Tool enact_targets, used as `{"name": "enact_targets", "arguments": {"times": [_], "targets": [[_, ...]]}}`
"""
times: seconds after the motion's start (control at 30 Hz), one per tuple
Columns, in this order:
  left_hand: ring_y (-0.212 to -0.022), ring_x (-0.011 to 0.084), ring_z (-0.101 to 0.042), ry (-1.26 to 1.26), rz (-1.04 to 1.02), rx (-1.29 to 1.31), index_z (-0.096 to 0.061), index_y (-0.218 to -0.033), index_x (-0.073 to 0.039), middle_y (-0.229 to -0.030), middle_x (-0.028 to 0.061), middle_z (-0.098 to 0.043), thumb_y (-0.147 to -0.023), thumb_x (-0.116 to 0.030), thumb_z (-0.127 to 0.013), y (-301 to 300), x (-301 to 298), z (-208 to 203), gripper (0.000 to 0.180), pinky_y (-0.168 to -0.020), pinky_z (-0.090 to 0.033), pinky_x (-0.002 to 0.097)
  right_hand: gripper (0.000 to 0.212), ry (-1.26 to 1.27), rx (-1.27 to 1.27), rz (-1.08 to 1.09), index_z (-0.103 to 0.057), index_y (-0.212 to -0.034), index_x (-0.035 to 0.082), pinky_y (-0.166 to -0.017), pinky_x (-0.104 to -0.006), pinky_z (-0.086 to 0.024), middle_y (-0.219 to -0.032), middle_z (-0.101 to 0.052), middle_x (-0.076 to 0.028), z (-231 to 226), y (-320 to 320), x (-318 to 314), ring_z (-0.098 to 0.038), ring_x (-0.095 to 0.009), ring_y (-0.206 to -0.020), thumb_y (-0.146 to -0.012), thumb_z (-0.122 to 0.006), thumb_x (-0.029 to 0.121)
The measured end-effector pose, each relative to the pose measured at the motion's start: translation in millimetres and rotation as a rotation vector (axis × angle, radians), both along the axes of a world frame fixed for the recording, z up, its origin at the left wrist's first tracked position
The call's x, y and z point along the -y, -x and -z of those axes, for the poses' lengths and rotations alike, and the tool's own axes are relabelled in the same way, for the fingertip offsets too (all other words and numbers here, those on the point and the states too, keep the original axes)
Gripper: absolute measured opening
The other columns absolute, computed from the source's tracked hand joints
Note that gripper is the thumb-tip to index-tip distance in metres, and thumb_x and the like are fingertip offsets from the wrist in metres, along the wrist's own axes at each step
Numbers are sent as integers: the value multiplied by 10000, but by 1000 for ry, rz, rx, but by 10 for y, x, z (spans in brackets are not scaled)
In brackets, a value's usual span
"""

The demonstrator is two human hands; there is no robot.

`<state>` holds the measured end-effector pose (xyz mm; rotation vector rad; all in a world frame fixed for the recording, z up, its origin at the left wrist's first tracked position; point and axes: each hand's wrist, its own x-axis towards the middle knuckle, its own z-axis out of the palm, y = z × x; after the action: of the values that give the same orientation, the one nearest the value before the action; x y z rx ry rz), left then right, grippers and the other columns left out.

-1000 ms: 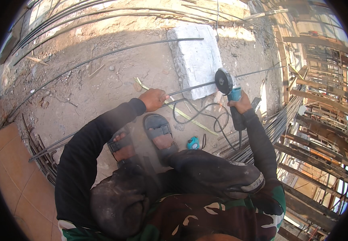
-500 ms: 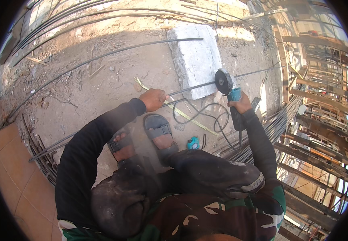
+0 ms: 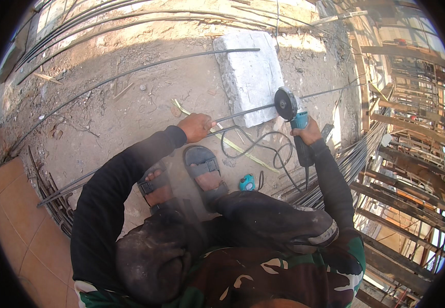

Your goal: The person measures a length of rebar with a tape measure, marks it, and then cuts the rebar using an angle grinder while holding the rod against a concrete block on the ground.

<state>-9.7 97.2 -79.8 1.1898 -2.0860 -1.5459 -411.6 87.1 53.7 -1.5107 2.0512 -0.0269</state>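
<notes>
My left hand (image 3: 196,127) is closed around a steel rebar (image 3: 247,111) in front of my sandalled feet. The rebar runs to the right across the near end of a pale concrete block (image 3: 250,72). In my right hand (image 3: 308,132) is a teal and black angle grinder (image 3: 300,123), gripped by its body. Its dark disc (image 3: 285,103) stands at the rebar by the block's right edge; the exact contact point is hidden behind the disc and guard. From the grinder's rear a black cord (image 3: 271,134) loops over the ground.
A teal tape measure (image 3: 247,182) lies near my right foot. Another long rebar (image 3: 130,73) rests with its end on the block. Bundled rods (image 3: 363,149) and wooden framework (image 3: 407,169) line the right side. Orange tiles (image 3: 20,220) border the left. A yellowish strip (image 3: 256,160) lies ahead.
</notes>
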Motion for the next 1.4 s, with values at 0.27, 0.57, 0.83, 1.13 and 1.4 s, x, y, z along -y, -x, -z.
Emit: {"name": "enact_targets", "arguments": {"times": [0.27, 0.57, 0.83, 1.13, 1.4], "targets": [[-781, 445, -574, 6, 0, -7, -575, -823, 32, -755, 271, -581, -983, -358, -433, -3, -3, 6, 445, -725, -425, 495, 609, 10, 28, -1, -570, -1043, -60, -759, -331, -519, -909, -659, -146, 19, 10, 0, -642, -244, -804, -538, -798, 192], [-791, 448, -577, -4, 7, 1, -581, -836, 36, -762, 275, -585, -985, -358, -430, -6, 1, -17, 448, -735, -429, 496, 597, 13, 29, -7, -568, -1043, -61, -757, -326, -520, -898, -659, -135, -69, -105, 1, -641, -235, -798, -542, -795, 171], [-778, 449, -575, -14, -4, 2, -582, -828, 39, -753, 274, -582, -983, -367, -435, -7, -1, -11, 458, -726, -429, 495, 591, 6, 37, 11, -565, -1049, -64, -757, -327, -521, -900, -660, -133, -97, -147, 6, -642, -235, -796, -546, -790, 149], [-796, 443, -576, -9, -2, 1, -592, -839, 32, -773, 274, -588, -978, -370, -446, -8, 4, 9, 450, -735, -431, 491, 587, -2, 9, 2, -559, -1061, -51, -761, -329, -515, -904, -652, -124, -51, -60, -6, -633, -227, -805, -554, -791, 134], [-797, 448, -575, 22, 0, -16, -589, -836, 34, -774, 275, -587, -979, -358, -446, -6, 2, -11, 441, -736, -430, 492, 595, 12, 40, 5, -565, -1051, -57, -763, -338, -518, -906, -656, -140, -37, -36, -8, -640, -248, -807, -546, -793, 160]]}}
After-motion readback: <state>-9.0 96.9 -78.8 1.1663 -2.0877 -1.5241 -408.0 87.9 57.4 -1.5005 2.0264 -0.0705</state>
